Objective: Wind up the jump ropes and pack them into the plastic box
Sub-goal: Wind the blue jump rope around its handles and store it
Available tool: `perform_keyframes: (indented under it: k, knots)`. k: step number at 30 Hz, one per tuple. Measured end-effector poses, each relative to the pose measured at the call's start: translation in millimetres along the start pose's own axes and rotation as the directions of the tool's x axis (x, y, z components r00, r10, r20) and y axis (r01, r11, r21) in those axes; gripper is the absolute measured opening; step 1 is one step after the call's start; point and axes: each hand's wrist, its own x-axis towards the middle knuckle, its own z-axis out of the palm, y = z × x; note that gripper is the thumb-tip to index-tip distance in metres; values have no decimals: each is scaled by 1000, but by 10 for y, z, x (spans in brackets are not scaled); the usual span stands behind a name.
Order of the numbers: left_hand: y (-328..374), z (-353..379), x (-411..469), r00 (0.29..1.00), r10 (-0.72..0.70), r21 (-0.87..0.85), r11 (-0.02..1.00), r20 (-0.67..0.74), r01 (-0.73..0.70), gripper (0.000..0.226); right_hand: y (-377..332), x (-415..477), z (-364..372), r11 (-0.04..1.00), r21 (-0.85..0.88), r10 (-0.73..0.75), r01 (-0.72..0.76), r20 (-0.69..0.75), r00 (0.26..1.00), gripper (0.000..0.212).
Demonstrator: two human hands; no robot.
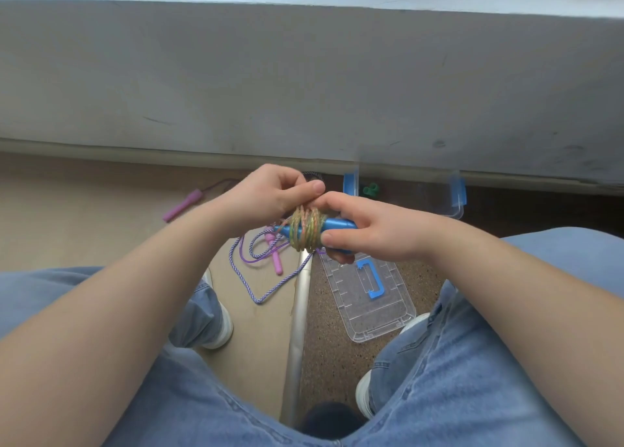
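Observation:
A jump rope with blue handles (339, 225) is held above my knees, its yellow-green-pink cord (306, 229) coiled tightly round the handles. My right hand (368, 227) grips the right end of the handles. My left hand (273, 193) pinches the cord at the top of the coil. On the floor below lies a purple jump rope (270, 278) with pink handles (184, 205), loose and unwound. The clear plastic box (456, 207) with blue latches stands by the wall, partly hidden behind my right hand. Its clear lid (371, 306) with a blue handle lies flat on the floor.
A grey wall (304, 82) rises just beyond the floor strip. A metal threshold strip (299, 328) divides beige flooring from speckled brown flooring. My knees in blue jeans and white shoes flank the working space. A small green object (369, 189) sits near the box.

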Motion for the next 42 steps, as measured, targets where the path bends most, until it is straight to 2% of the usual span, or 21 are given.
perform_keyframes:
  k: [2,3,5,8,12,15,18,20,22,25,27,30,35,39,42]
  knots:
    - [12,16,-34,958,-203,-243,937,203,250,43,23,-10,11,998,51,-25,25,3,1000,36]
    - [34,41,-69,927,-250,-338,878,280,339,45,31,-11,11,996,77,-38,38,-3,999,37]
    - [54,90,-92,897,-271,-480,771,349,419,50,46,-6,9,988,141,-62,66,-33,998,40]
    - [65,112,-63,917,-247,-634,665,312,395,57,45,20,5,960,239,-112,146,-152,982,43]
    - [98,116,-12,977,-214,-797,592,-10,122,35,21,51,-63,910,331,-138,249,-326,935,43]
    - [160,125,-32,983,-125,-761,649,-134,-21,34,67,79,-108,974,107,-146,201,-387,911,46]
    - [154,141,-67,979,-135,-700,714,-155,-12,31,121,135,-83,988,6,-138,157,-447,884,47]
    - [122,164,-68,976,-90,-625,779,-197,-54,19,140,146,-64,989,-78,-150,128,-476,867,47]
    - [99,172,-79,966,-67,-596,797,-249,-98,12,144,142,-68,985,-138,-154,101,-461,874,47]
    - [83,143,-92,958,-37,-478,871,-285,-109,15,129,153,-129,993,-71,-114,92,-454,883,33]
    - [95,131,-107,965,23,-320,941,-261,-109,17,118,169,-198,994,-59,-111,93,-537,836,19]
    - [130,152,-122,964,97,-208,967,-248,-151,24,114,186,-232,996,17,-58,84,-577,815,18]
    - [139,212,-139,954,126,-273,941,-271,-201,61,100,185,-196,980,194,43,51,-452,891,19]
    - [156,256,-149,950,93,-311,931,-300,-190,60,88,179,-181,959,269,63,90,-511,858,15]
    - [125,263,-129,919,22,-310,938,-393,-155,48,55,165,-185,935,340,111,102,-552,826,17]
